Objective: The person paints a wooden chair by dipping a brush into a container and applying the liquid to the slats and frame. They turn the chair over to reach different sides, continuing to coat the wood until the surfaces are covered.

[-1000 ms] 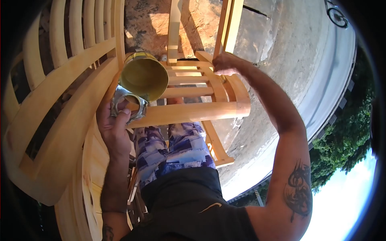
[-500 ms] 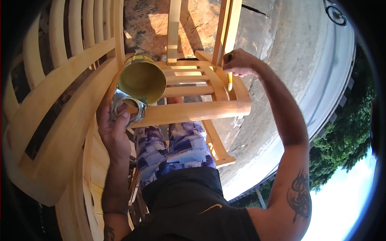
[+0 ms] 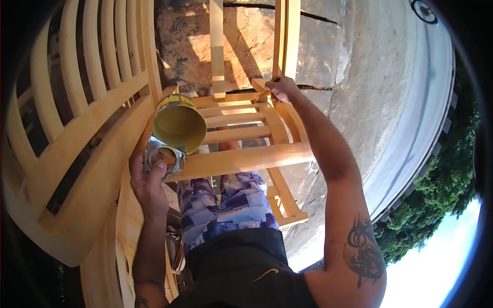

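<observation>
My left hand is closed around a silver, tape-wrapped ring handle on the side of a paint can. The can is tilted so its yellowish inside faces me. Farther out, my right hand grips a paintbrush, its bristle end at the joint of a pale wooden chair with several slats. The fingers cover much of the brush handle. The chair's front rail passes just below the can and above my legs.
Large slatted wooden furniture curves along the left, close to my left hand. Upright wooden posts rise beyond the chair. Cracked concrete lies to the right, with a road, part of a wheel and green trees farther off.
My right hand has moved left with the paintbrush, from the chair's right side to the joint by the slats. The left hand still holds the can, slightly lower in view.
</observation>
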`<action>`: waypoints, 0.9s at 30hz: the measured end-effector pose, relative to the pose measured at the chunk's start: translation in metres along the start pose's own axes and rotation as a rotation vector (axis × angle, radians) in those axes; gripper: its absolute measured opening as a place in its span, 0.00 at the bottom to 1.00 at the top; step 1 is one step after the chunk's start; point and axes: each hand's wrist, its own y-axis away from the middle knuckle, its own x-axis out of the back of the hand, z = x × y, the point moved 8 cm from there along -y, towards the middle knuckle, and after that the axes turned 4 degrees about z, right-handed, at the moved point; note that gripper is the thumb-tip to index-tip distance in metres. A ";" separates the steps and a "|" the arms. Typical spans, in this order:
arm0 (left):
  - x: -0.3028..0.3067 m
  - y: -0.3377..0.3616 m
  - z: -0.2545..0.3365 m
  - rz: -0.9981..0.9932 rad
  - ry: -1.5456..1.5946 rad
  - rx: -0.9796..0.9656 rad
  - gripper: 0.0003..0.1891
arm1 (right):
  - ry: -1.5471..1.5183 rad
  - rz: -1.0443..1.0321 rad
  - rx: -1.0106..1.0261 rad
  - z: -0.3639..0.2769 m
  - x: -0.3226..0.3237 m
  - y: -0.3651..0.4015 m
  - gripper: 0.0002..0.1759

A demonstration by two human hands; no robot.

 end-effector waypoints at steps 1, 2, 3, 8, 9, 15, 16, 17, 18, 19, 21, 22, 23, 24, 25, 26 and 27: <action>-0.001 0.000 0.001 0.002 -0.006 0.001 0.23 | 0.124 -0.005 0.057 -0.004 -0.004 0.002 0.20; -0.003 0.002 0.002 0.001 -0.011 0.011 0.23 | 0.105 -0.048 -0.002 0.002 -0.005 0.007 0.19; -0.006 0.003 0.003 0.001 -0.013 0.019 0.23 | 0.088 -0.090 -0.059 -0.007 0.003 0.019 0.18; -0.010 -0.001 0.006 -0.015 -0.026 -0.070 0.22 | 0.140 -0.213 -0.116 -0.058 0.055 0.042 0.16; -0.010 -0.001 0.005 -0.023 -0.043 -0.063 0.22 | 0.184 -0.142 -0.060 -0.068 0.063 0.039 0.16; -0.018 -0.004 0.011 -0.034 -0.062 -0.085 0.22 | 0.346 -0.135 0.076 -0.015 -0.003 -0.010 0.18; -0.016 -0.005 0.011 -0.032 -0.067 -0.106 0.22 | 0.370 -0.078 0.070 -0.008 -0.007 -0.011 0.16; -0.015 -0.006 0.012 -0.019 -0.058 -0.100 0.22 | 0.393 -0.023 0.063 0.000 -0.009 -0.010 0.14; -0.014 -0.006 0.015 -0.003 -0.049 -0.094 0.22 | 0.365 -0.037 0.134 -0.005 -0.011 0.000 0.12; -0.014 -0.006 0.016 0.009 -0.039 -0.088 0.22 | 0.338 -0.049 0.204 -0.013 -0.003 0.020 0.10; -0.011 -0.010 0.012 -0.001 -0.029 -0.063 0.23 | 0.298 -0.031 0.367 -0.039 0.019 0.071 0.08; -0.010 -0.010 0.010 -0.005 -0.023 -0.051 0.23 | 0.285 -0.008 0.463 -0.056 0.030 0.102 0.09; -0.011 -0.010 0.011 -0.018 -0.021 -0.045 0.23 | 0.315 0.017 0.564 -0.066 0.035 0.128 0.09; -0.012 -0.010 0.012 -0.030 -0.019 -0.041 0.23 | 0.346 0.047 0.664 -0.076 0.041 0.154 0.08; -0.012 -0.010 0.014 -0.042 -0.018 -0.037 0.23 | 0.422 0.079 0.765 -0.079 0.044 0.177 0.06; -0.014 -0.010 0.018 -0.029 0.020 -0.026 0.21 | 0.499 0.111 0.867 -0.085 0.048 0.195 0.04; -0.019 -0.008 0.024 -0.016 0.058 -0.015 0.19 | 0.423 0.058 0.727 -0.082 0.055 0.198 0.04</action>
